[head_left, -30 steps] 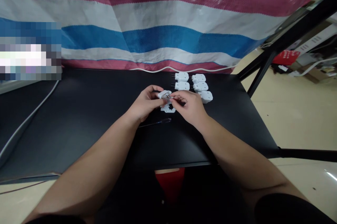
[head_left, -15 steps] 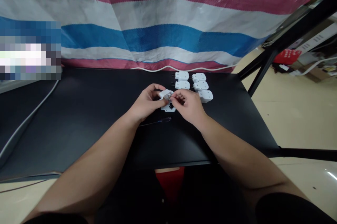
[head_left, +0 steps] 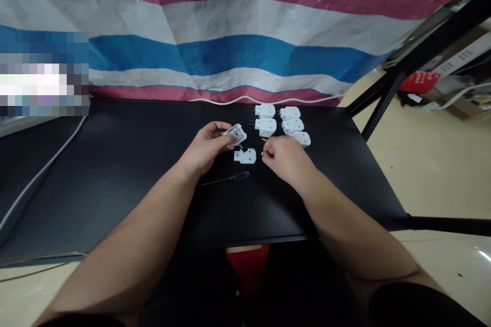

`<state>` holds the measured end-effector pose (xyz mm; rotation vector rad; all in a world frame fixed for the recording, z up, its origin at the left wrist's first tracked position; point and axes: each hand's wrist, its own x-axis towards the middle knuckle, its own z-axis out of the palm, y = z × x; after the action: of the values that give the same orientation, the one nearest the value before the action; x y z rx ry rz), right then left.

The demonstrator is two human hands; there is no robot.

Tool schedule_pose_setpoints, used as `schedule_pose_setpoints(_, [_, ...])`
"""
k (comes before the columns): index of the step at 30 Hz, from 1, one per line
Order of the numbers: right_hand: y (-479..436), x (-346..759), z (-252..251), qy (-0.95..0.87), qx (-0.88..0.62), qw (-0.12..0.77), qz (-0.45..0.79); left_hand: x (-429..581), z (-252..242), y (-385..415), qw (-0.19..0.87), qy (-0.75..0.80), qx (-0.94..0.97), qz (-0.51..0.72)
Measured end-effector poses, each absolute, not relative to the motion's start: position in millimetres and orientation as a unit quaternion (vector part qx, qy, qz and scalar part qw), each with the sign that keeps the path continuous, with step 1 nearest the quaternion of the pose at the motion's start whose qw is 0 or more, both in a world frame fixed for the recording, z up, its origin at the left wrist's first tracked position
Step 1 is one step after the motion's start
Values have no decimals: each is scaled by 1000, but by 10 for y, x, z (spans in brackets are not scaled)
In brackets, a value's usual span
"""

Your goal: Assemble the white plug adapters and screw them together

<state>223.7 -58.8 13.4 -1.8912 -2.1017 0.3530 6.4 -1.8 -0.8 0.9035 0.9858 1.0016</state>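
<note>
Striped woven tarpaulin (head_left: 245, 56) in pink, white and blue hangs behind a black table (head_left: 115, 173), a white cable (head_left: 264, 101) running along the table's far edge and a pale floor (head_left: 433, 173) showing past its black metal frame (head_left: 383, 94). At the table's centre, a person's left hand (head_left: 207, 148) raises a white plastic plug housing (head_left: 236, 134) off the surface, the fingers (head_left: 217, 130) together and clamped on the housing. The right hand (head_left: 286, 159) sits apart from it, low over the table, with fingers (head_left: 268, 150) bunched together just beside a small brass pin (head_left: 262, 153); whether they grip the pin cannot be told. A second brass pin (head_left: 263, 138) lies a little farther from the hand. A flat white plug piece (head_left: 245, 155) rests on the table between the hands, just below the raised housing. Five white plug bodies (head_left: 265, 110) sit in two close columns beyond the right hand, and a slim screwdriver (head_left: 230, 177) with a translucent handle lies nearer the person.
</note>
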Motion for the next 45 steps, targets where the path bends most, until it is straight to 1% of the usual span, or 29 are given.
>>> schedule_pose_setpoints(1, [-584, 2236, 117, -730, -656, 147, 124, 66, -3, -18, 669, 441, 399, 447])
schedule_pose_setpoints(3, [-575, 2239, 94, -733, -644, 180, 124, 69, 0, -21, 667, 443, 394, 451])
schedule_pose_setpoints(7, [-582, 2218, 80, -739, -581, 317, 124, 72, 2, -36, 680, 437, 391, 439])
schedule_pose_setpoints(10, [-598, 2156, 45, -717, -531, 414, 182, 69, 2, -48, 693, 428, 401, 419])
schedule_pose_setpoints(13, [-600, 2096, -7, -695, -500, 457, 241, 65, -8, -56, 704, 416, 412, 402])
schedule_pose_setpoints(15, [-594, 2076, -30, -694, -494, 464, 242, 64, -18, -62, 710, 404, 421, 394])
schedule_pose_setpoints(21, [-569, 2095, -33, -716, -499, 456, 174, 70, -46, -89, 720, 364, 449, 383])
schedule_pose_setpoints(29, [-553, 2082, -54, -695, -504, 461, 223, 61, -75, -96, 711, 326, 489, 386])
schedule_pose_setpoints(45, [-580, 2029, -34, -686, -505, 467, 238, 71, -38, -127, 724, 327, 474, 380])
